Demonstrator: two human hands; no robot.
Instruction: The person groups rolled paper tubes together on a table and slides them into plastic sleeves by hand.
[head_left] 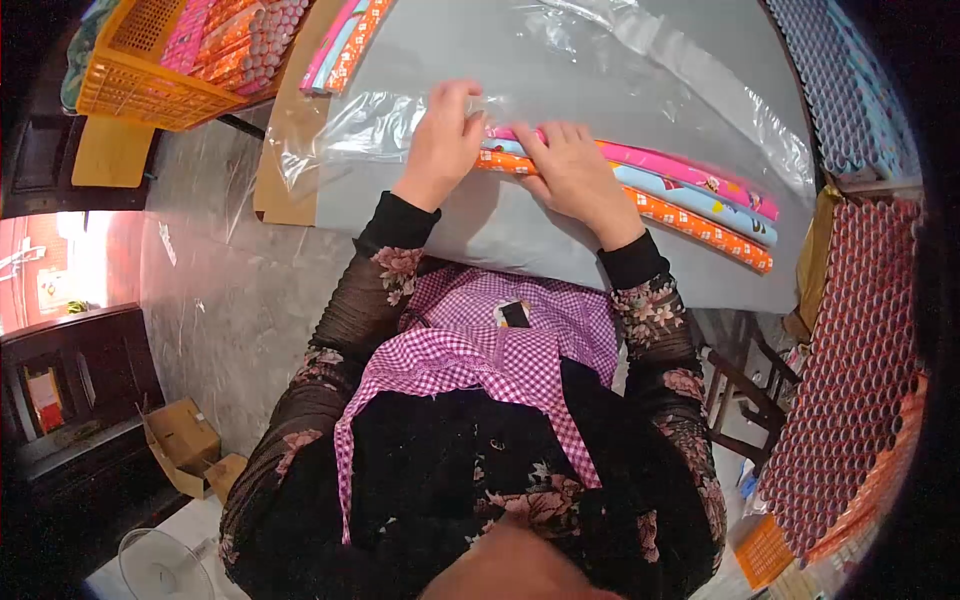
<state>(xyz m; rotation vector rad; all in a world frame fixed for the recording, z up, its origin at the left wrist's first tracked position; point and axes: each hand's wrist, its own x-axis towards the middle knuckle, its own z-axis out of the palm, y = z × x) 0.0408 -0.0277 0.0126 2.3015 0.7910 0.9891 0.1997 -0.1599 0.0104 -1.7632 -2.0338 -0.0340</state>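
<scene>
Three patterned paper rolls, a pink one (pixel 690 170), a light blue one (pixel 700 203) and an orange one (pixel 700 224), lie side by side on the grey table top (pixel 480 225). My right hand (pixel 575 175) is closed over them left of their middle, thumb stretched toward their left ends. Just beyond those ends is my left hand (pixel 443 140), its fingers slightly bent and apart from the thumb, somewhat blurred. No object shows in it. Clear plastic film (pixel 365 125) spreads beside and behind my left hand.
More rolls (pixel 343 45) lie at the table's far left. An orange crate (pixel 150 85) packed with rolls stands beyond. Tall stacks of rolls, blue-ended (pixel 845 90) and red-ended (pixel 850 370), line the right side. A cardboard box (pixel 180 440) sits on the floor at left.
</scene>
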